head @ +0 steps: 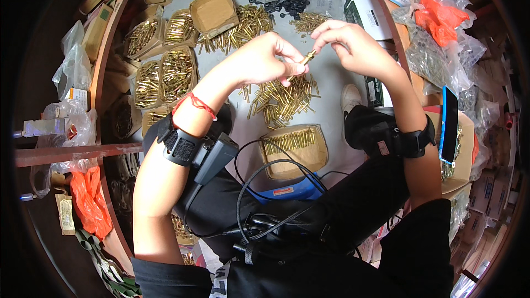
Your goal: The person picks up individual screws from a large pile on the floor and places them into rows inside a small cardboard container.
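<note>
My left hand (275,60) holds a brass-coloured expansion anchor bolt (305,61) tilted between thumb and fingers. My right hand (341,43) has its bent fingertips at the bolt's upper end; whether they grip a small part there cannot be told. Below my hands lies a loose pile of similar bolts (285,99) on the grey floor. Nearer to me, a shallow cardboard tray (296,163) holds a row of bolts side by side. A larger heap of bolts (252,22) lies farther off, beside small brass-coloured pieces (308,22) and a pile of black parts (295,1).
Cardboard boxes full of bolts (178,70) stand at the left, with an empty cardboard tray (213,8) behind. Shelves with plastic bags (439,62) flank both sides. A blue stool (290,191) is under me, and black cables (265,165) hang across my lap.
</note>
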Demonstrator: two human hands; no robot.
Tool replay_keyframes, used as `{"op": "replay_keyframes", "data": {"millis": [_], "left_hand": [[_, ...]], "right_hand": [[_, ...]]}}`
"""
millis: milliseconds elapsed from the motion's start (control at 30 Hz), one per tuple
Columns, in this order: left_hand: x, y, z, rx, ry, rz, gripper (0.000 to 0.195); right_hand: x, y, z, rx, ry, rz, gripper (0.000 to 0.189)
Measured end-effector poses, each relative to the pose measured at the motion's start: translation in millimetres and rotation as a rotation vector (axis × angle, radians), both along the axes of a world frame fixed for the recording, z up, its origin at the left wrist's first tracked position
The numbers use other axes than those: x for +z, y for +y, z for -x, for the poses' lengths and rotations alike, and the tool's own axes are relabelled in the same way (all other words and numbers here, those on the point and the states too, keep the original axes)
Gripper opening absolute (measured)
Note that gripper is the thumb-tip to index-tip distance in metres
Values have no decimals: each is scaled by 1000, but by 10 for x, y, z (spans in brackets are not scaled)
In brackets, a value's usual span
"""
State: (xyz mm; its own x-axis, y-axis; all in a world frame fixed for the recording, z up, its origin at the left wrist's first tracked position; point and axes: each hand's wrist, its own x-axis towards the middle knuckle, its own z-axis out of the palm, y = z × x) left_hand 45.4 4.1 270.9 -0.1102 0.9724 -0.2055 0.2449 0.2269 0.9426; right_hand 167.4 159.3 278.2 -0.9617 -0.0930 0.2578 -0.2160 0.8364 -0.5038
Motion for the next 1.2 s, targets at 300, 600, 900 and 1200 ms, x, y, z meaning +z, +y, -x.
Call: {"op": "replay_keyframes", "data": {"millis": [300, 600, 900, 1200], "left_hand": [[19, -2, 0, -11, 4, 17, 14], [24, 18, -7, 45, -7, 38, 15], [25, 19, 27, 196, 25, -40, 12], [-90, 38, 126, 272, 23, -39, 18]], "right_hand": [[87, -107, 16, 52, -91, 319, 15], [-42, -86, 77, 3, 73, 161, 8], [-110, -185, 130, -204, -51, 420, 13], [-237, -302, 147, -319, -214, 989, 20]]}}
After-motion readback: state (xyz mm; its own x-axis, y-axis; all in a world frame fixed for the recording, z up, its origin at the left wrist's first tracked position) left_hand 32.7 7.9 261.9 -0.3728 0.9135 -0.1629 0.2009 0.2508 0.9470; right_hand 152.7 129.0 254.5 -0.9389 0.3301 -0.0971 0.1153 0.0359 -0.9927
